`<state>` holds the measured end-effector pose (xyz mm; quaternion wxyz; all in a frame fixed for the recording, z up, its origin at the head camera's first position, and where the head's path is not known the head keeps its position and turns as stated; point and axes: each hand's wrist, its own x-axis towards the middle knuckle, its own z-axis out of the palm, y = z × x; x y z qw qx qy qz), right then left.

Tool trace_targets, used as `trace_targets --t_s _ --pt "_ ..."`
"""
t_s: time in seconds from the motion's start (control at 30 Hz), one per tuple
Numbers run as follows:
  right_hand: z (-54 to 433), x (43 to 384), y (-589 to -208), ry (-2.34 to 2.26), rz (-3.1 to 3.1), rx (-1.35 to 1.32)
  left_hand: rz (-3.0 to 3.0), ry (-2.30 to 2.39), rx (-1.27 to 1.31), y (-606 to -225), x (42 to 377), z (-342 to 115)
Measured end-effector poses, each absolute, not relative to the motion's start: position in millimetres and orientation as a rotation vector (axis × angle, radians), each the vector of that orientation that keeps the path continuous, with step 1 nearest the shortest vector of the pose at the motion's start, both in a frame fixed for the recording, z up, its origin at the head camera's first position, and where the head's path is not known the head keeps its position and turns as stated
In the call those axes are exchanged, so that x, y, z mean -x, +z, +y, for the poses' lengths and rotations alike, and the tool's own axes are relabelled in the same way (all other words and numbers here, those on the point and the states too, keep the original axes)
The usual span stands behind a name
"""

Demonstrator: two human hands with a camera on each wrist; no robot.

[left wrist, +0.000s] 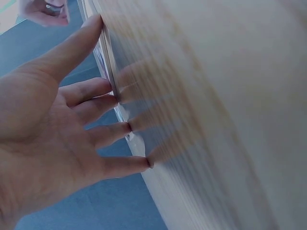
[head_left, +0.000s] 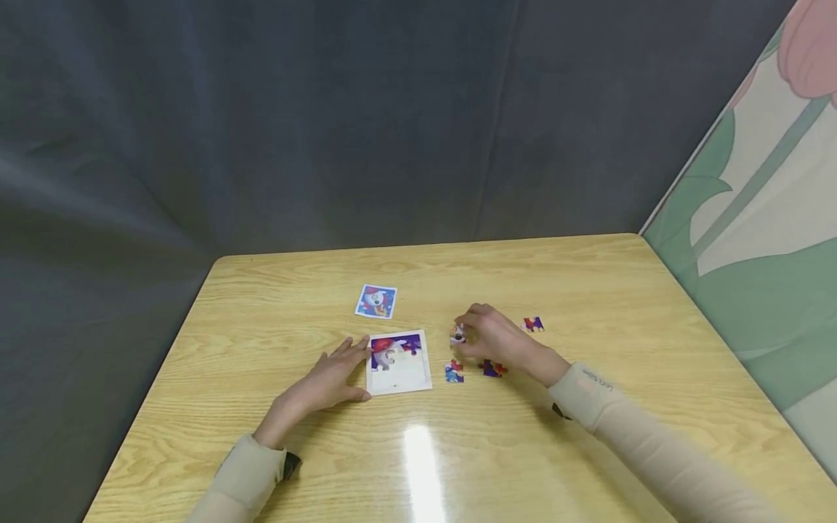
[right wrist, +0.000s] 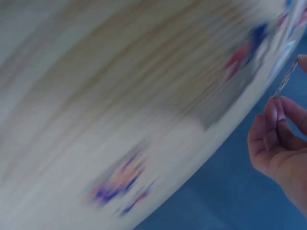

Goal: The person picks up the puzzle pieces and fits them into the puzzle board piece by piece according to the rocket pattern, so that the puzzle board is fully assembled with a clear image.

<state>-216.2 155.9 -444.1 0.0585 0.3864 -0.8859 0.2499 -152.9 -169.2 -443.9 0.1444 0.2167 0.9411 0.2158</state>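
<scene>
A white-framed puzzle tray point(head_left: 401, 383) lies flat, with joined pieces across its upper part showing a red, white and purple picture; its lower part is bare white. Along the tray's left edge rests my left hand point(head_left: 330, 376), fingers spread and thumb near the lower corner. The left wrist view shows those fingertips point(left wrist: 139, 163) touching the table by the tray. My right hand point(head_left: 493, 338) pinches a puzzle piece point(head_left: 457, 334) just right of the tray. Seen thin and edge-on in the right wrist view, that piece point(right wrist: 286, 79) is raised off the table between thumb and fingers.
Right of the tray lie a blue and red loose piece point(head_left: 454, 372) and a dark purple and red one point(head_left: 493, 369). Farther right are more loose pieces point(head_left: 533, 324). A square picture card point(head_left: 375, 301) lies behind the tray. Dark curtain point(head_left: 366, 131) hangs beyond the table.
</scene>
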Motion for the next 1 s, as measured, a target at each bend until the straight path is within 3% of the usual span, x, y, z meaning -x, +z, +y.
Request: trace_targets --t_s 0.43,1.0 --pt "68 200 -449 0.741 -2.682 -1.253 2.708 0.637 -0.625 -444 155 -170" --pt "51 191 -451 0.568 -2.793 -1.263 2.723 0.608 -0.655 -444 154 -171"
